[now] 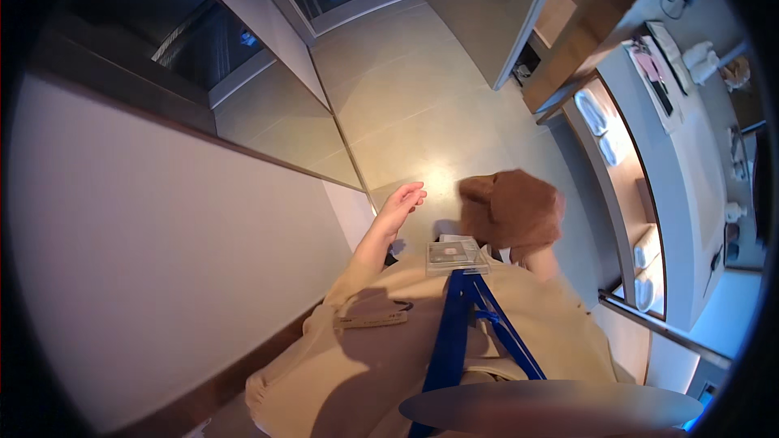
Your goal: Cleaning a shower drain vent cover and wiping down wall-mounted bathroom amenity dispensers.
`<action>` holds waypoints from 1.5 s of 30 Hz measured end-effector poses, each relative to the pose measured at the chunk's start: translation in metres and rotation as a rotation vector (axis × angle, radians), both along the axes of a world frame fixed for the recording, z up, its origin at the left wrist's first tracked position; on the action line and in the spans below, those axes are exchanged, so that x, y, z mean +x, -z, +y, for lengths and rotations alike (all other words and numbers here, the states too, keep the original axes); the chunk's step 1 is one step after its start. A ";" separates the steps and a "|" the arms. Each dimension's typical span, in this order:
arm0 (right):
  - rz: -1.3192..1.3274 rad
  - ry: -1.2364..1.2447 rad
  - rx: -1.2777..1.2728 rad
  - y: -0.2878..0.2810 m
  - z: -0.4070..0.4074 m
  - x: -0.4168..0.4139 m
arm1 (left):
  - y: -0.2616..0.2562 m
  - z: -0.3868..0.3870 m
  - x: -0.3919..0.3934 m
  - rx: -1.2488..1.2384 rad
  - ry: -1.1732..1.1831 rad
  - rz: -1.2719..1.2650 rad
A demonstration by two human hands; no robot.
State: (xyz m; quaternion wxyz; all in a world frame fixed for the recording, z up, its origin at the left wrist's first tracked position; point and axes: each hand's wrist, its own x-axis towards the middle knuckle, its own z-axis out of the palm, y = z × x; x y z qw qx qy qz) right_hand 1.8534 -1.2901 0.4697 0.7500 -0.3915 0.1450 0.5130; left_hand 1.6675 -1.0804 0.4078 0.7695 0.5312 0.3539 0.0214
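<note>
My left hand (404, 202) is held out over the floor near the wall, with fingers loosely bent and nothing in it. A bunched brown cloth (517, 210), perhaps a towel, hangs in front of me on the right. It covers most of my right hand (560, 204), which grips it; only a bit of the fingers shows at its right edge. Against my beige shirt (535, 304) rests a clear plastic badge holder (456, 257) on a blue lanyard (449, 328).
Tiled floor (401, 91) stretches ahead to a doorway beside a grey door (487, 18). On the left is a pale wall (201, 243) with a mirror (268, 97). A washbasin counter (669, 152) stands at right, with rolled white towels (590, 112) on its lit shelf.
</note>
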 end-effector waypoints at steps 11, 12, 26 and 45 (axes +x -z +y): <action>0.137 -0.369 -0.052 0.047 0.279 0.126 | -0.009 0.145 0.170 -0.637 -0.612 -0.492; 0.145 -0.403 -0.043 0.044 0.316 0.139 | -0.017 0.164 0.183 -0.617 -0.619 -0.495; -0.008 -0.601 -0.200 0.144 0.552 0.410 | 0.050 0.443 0.183 -0.210 -1.257 -0.400; -2.014 -1.700 -0.720 0.367 0.681 0.739 | 0.143 0.865 0.455 0.020 -0.680 0.376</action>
